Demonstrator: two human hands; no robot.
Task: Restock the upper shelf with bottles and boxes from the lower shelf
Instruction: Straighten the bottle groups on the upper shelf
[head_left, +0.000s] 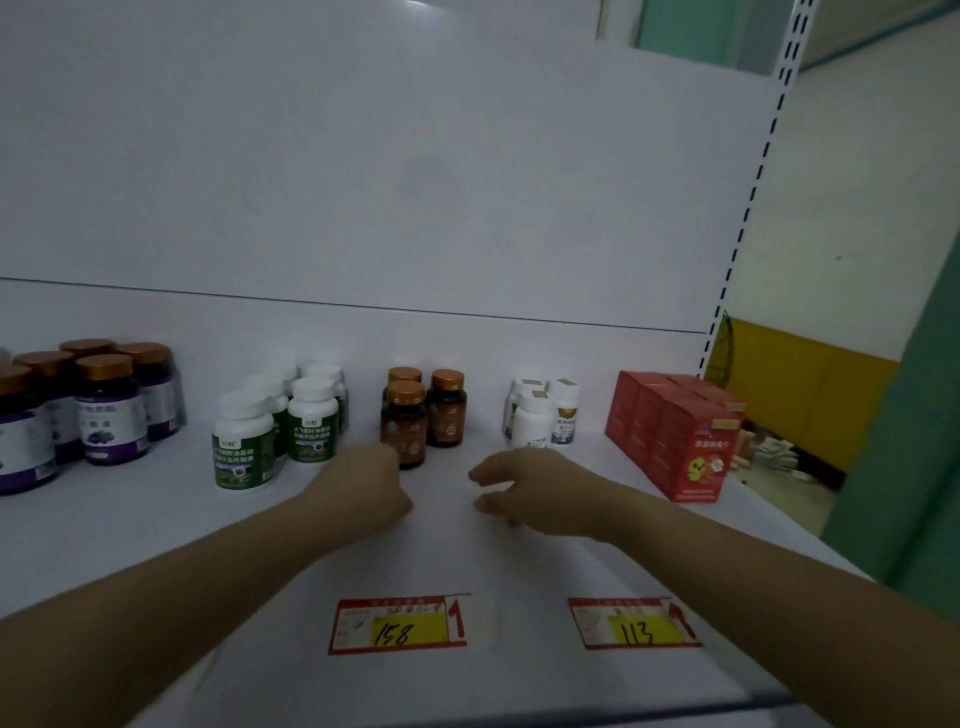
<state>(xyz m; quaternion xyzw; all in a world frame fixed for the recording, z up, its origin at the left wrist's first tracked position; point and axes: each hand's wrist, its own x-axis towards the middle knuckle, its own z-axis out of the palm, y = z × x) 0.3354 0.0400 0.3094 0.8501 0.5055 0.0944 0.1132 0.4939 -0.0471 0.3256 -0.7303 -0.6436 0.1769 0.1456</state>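
On the white upper shelf stand three brown bottles with copper caps at the middle. My left hand is at the lower left side of the front brown bottle. Its knuckles touch the bottle and its fingers are hidden behind the back of the hand. My right hand hovers just right of it, thumb and fingers loosely apart, with nothing in it. The lower shelf is out of view.
Left to right stand purple-label bottles, white bottles with green labels, small white bottles and red boxes. Price tags 158 and 113 sit on the front edge. A slotted upright bounds the right side.
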